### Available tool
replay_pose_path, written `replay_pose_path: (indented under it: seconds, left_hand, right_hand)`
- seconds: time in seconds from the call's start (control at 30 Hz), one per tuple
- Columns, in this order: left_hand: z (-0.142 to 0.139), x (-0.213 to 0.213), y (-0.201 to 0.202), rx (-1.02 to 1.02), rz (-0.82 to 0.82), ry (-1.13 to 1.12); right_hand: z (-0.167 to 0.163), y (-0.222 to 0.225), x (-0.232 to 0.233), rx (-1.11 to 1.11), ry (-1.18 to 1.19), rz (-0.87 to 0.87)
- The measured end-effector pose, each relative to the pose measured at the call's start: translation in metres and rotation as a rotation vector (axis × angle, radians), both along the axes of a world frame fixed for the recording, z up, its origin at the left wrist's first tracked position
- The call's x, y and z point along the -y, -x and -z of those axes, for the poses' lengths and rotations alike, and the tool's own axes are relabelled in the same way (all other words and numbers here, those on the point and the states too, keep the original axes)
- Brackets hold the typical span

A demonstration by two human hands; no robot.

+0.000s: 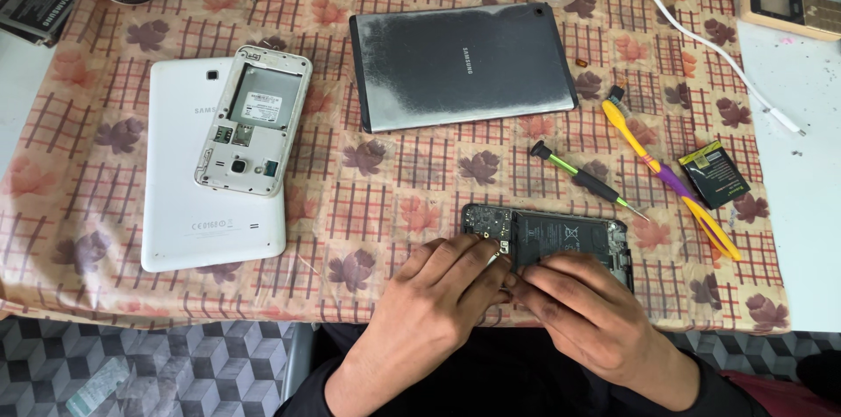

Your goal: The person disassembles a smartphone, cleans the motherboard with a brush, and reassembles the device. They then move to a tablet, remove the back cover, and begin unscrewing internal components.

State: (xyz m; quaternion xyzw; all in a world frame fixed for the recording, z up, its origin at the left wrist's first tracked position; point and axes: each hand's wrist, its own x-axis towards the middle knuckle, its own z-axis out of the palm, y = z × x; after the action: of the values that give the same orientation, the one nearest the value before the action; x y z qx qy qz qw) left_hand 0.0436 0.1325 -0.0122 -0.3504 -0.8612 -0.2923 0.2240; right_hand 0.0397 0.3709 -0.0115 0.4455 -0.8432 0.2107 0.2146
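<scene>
An opened black phone (pixel 561 237) lies back-up near the table's front edge, its battery and circuit board exposed. My left hand (pixel 442 294) rests on the phone's lower left corner, fingertips pressed on the board area. My right hand (pixel 587 307) covers the phone's lower edge, fingers meeting the left hand's at the middle. Whether a small part is pinched between the fingertips cannot be seen.
A white tablet (pixel 188 207) lies at left with an opened white phone (pixel 254 119) on it. A dark grey tablet (pixel 462 65) lies behind. A green-tipped screwdriver (pixel 585 176), yellow-purple tweezers (pixel 670 176), a small battery (pixel 716 173), and a white cable (pixel 701 40) are at right.
</scene>
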Motion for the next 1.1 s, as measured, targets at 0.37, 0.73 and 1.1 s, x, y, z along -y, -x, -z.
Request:
replay_pose_path:
  seconds: [0.37,0.73,1.1]
  left_hand:
    - [0.001,0.002,-0.002,-0.1,0.031,0.072]
    - [0.006,0.002,-0.005,-0.159,0.06,0.117]
    - [0.007,0.001,0.0,-0.076,0.066,-0.025]
  right_hand:
    - [0.001,0.0,0.009,0.054,0.11,0.17]
    - [-0.005,0.0,0.008,0.062,0.004,0.062]
    - [-0.006,-0.001,0.009,0.118,-0.039,0.092]
